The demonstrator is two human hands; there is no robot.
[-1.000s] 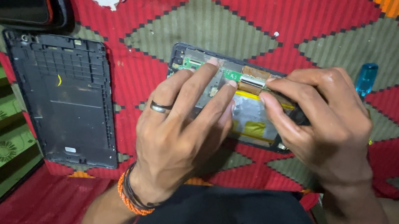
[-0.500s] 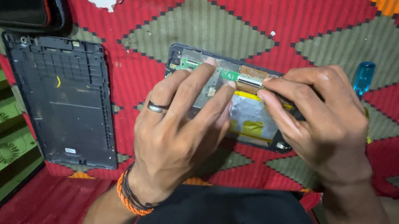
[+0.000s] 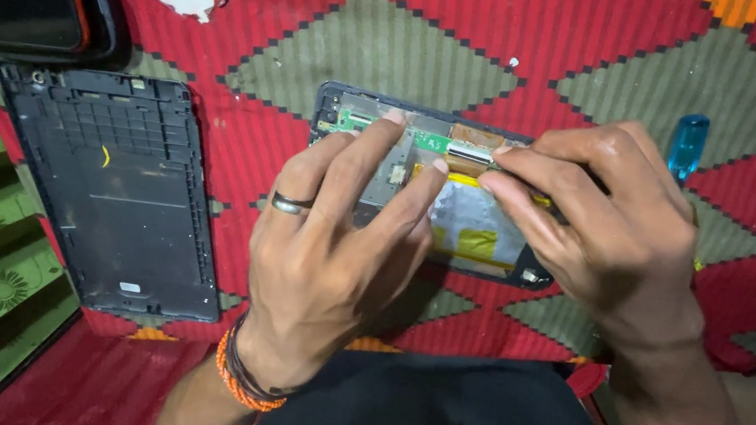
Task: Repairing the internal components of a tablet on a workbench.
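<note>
Black opened tablet (image 3: pixel 457 225) is lying under my hands. My left hand (image 3: pixel 331 256) is pressing spread fingers on it; my right hand (image 3: pixel 606 239) is pinching its brown ribbon connector (image 3: pixel 470 156).

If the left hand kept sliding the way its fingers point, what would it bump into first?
The left hand points up across the opened tablet. Past its top edge, probably only the patterned cloth; nothing else seems to lie in that line.
</note>
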